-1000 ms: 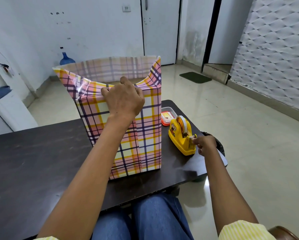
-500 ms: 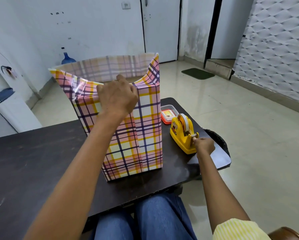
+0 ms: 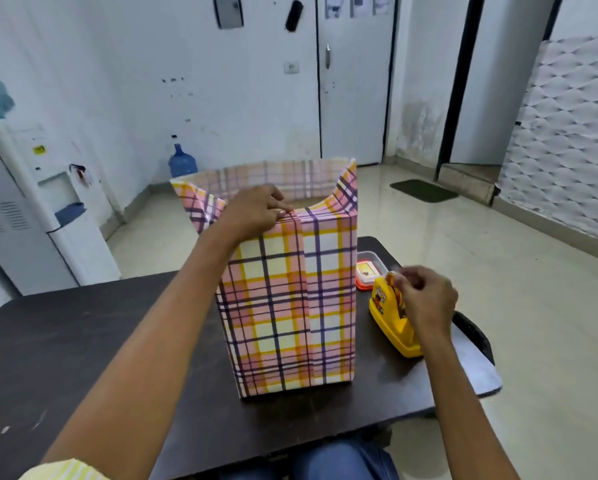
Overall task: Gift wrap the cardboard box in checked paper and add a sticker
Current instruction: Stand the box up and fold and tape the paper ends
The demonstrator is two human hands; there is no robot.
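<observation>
Step in hand: taping the side seam. checked paper (image 3: 290, 306) is wrapped round the cardboard box; the box itself is hidden under it. It stands upright mid-table (image 3: 83, 341), near face toward the camera, and the paper's top stands open above the box

left hand (image 3: 256, 211) is on the top edge of the near face, fingers curled over the paper right at the head of the vertical overlap seam (image 3: 302, 289), pinning it

right hand (image 3: 425, 299) is on the yellow tape dispenser (image 3: 385, 313) just right of the box, fingers bunched at the top of the roll. Motion blur, so I cannot tell if they actually have the tape end

Small red-lidded container (image 3: 368, 271) sits behind the dispenser. No sticker identifiable

Next, my read: pull a strip, tear it on the cutter and lay it across the seam near the left hand without letting the overlap slip. The dispenser may lift or slide under a one-handed pull. Top flaps, bottom check and sticker remain

Versus half a second ago:
- right hand has gone from the low cutter end of the dispenser up to the roll
- left hand is lower on the edge, fingers now reaching along it to the seam rather than a fist on top
- head has lifted and more of the wall shows; box and dispenser look unmoved
</observation>
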